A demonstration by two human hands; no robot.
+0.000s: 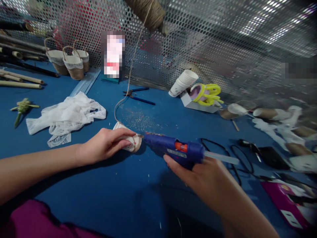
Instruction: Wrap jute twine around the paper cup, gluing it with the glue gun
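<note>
My left hand (105,144) lies over a small white paper cup (135,144) on its side on the blue table (104,198), fingers closed around it. A thin jute string (128,82) runs from the cup up to a twine spool (148,11) at the top. My right hand (205,180) grips a blue hot glue gun (177,150). Its nozzle touches the cup's base end, and a clear glue stick sticks out of the gun's back.
Crumpled white lace (66,115) lies at left, beside bamboo sticks (21,81) and three small finished baskets (70,62). Blue pliers (138,96), stacked paper cups (183,82), yellow scissors (208,94), black cable (230,155) and wrapped cups sit behind and right. Perforated metal screen behind.
</note>
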